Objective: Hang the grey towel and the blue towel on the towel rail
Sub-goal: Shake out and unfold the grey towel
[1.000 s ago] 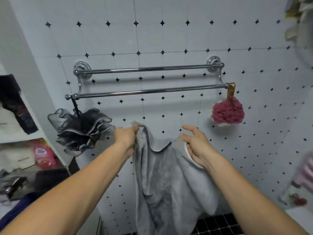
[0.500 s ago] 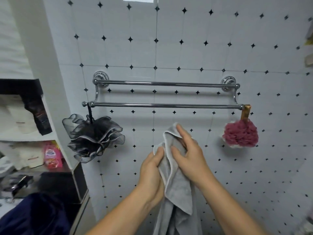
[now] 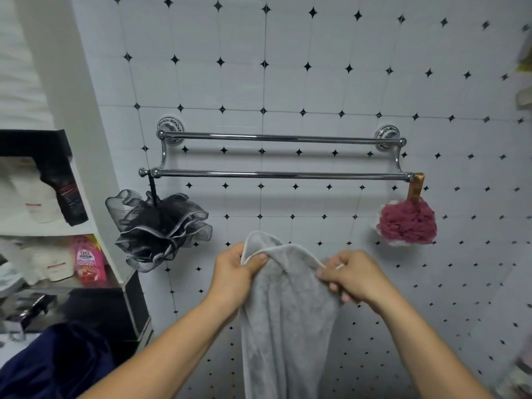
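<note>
Forearms come up from the bottom of the view, and both hands grip the grey towel (image 3: 285, 312) by its top hem. The left hand (image 3: 234, 276) pinches the hem, its thumb pressed on the near face and its fingers (image 3: 230, 250) curled behind. The right hand (image 3: 349, 279) has its fingers (image 3: 326, 273) curled and clamped on the same hem a little further along, so a short stretch of white-piped edge arches between the two hands. One corner of the towel stands up above the left hand. The rest hangs straight down in loose folds between the arms and runs out of the bottom of the view. It is held below the towel rail (image 3: 282, 175) and does not touch it.

At the lower left corner of the view the blue towel (image 3: 54, 364) lies bunched in a dark heap, in front of a shelf unit (image 3: 95, 231). On the shelves are a pink packet (image 3: 87, 262), a black tube (image 3: 67, 194) and some blurred white things.

Further back, the rail is fixed to the white tiled wall (image 3: 316, 82) and has two chrome bars, the lower one standing nearer than the upper, both bare along their length. A black mesh sponge (image 3: 161, 226) hangs by a cord from the left end of the lower bar. A red mesh sponge (image 3: 407, 223) hangs by a brown ribbon from its right end.
</note>
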